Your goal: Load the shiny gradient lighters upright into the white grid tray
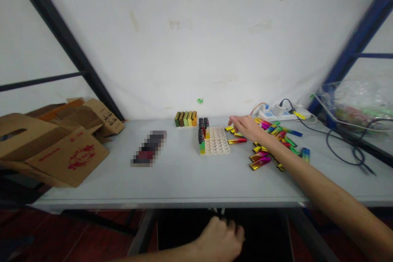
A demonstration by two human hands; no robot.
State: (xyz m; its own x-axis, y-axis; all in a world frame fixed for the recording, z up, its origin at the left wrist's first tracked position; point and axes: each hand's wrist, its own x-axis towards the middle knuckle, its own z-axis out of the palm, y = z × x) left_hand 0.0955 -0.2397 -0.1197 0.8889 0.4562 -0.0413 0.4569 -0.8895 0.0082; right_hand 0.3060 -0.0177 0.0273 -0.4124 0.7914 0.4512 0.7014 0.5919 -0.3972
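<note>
My right hand (244, 126) reaches over the table, fingers bent and drawn together, at the left side of a loose pile of shiny coloured lighters (260, 156). Whatever its fingertips hold, if anything, is hidden. A red and gold lighter (238, 141) lies just below that hand. To the left is a white tray with round holes (217, 141); lighters (202, 146) stand upright along its left side, and its other holes show bare. My left hand (219, 240) hangs in front of the table's edge, fingers curled, their grip out of sight.
A block of upright lighters (186, 119) stands near the wall. At left lie a blurred-out dark object (149, 148) and open cardboard boxes (70, 153). A power strip (276, 111), black cable (353, 161) and clear plastic bag (362, 102) are at right.
</note>
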